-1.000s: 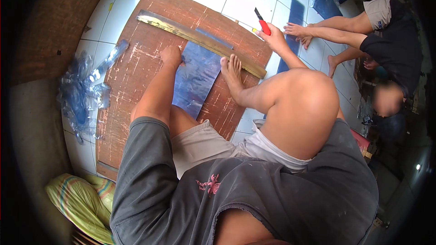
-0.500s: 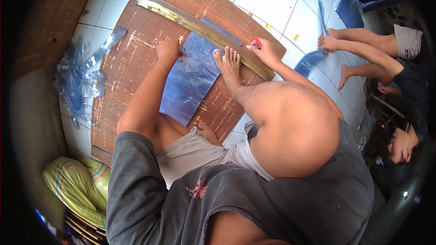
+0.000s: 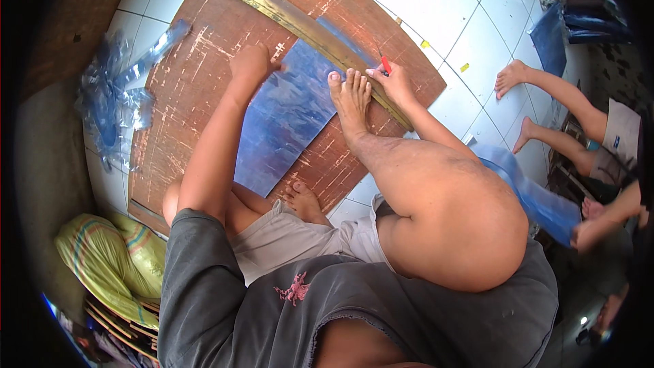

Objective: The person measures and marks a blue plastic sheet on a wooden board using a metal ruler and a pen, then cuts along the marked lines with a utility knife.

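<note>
A blue plastic sheet (image 3: pixel 286 119) lies on a scratched brown board (image 3: pixel 184 102), crossed near its far edge by a long metal straightedge (image 3: pixel 286 20). A strip of the sheet shows beyond the straightedge. My right hand (image 3: pixel 395 85), fingers closed, holds a red-handled cutter (image 3: pixel 386 65) at the straightedge, its thin tip pointing away. My left hand (image 3: pixel 251 63) is curled closed by the sheet's far left corner; what its fingers grip is hidden. My bare right foot (image 3: pixel 351 105) rests on the sheet with the toes against the straightedge.
Crumpled clear-blue plastic scraps (image 3: pixel 112 102) lie left of the board. A yellow-green sack (image 3: pixel 109 259) stands at lower left. At right, a co-worker's hand (image 3: pixel 593 228) holds another blue sheet (image 3: pixel 524 187) above white floor tiles (image 3: pixel 422 13). More blue sheets (image 3: pixel 548 37) lie at upper right.
My left hand has shifted slightly up along the sheet's edge. My right hand, with the cutter, has moved a little left along the straightedge. The co-worker's blue sheet has come nearer, beside my knee.
</note>
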`<state>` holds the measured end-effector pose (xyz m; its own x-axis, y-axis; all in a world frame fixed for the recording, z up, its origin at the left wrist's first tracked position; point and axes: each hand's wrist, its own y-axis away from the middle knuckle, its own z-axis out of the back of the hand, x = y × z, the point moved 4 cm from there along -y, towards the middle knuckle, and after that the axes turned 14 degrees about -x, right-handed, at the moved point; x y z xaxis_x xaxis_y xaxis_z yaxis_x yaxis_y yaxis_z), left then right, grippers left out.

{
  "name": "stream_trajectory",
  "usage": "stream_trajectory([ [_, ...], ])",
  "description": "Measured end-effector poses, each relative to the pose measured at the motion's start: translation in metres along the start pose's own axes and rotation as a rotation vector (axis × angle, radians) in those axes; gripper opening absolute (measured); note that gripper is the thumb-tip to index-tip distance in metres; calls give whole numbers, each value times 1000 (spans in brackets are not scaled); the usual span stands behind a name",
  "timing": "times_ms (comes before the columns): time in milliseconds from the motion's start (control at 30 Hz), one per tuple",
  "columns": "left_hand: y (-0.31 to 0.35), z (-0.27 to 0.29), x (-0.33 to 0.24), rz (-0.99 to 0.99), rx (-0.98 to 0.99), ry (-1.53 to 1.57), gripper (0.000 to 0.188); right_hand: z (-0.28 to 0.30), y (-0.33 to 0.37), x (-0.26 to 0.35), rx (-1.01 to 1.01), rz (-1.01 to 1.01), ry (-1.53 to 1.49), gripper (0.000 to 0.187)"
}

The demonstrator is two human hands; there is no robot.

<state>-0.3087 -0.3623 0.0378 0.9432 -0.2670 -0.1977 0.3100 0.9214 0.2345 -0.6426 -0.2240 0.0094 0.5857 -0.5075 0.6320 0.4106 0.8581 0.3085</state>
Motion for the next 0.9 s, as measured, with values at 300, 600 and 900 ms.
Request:
stream_trajectory([
  [300, -15, -41, -24, 517, -260, 538, 123, 1, 7, 26, 22, -97, 16, 27],
  [600, -19, -66, -61, 636, -270, 579, 124, -3, 1, 3, 83, -120, -22, 33],
  [900, -22, -65, -66, 649, -218, 573, 122, 6, 3, 13, -52, -99, 50, 54],
])
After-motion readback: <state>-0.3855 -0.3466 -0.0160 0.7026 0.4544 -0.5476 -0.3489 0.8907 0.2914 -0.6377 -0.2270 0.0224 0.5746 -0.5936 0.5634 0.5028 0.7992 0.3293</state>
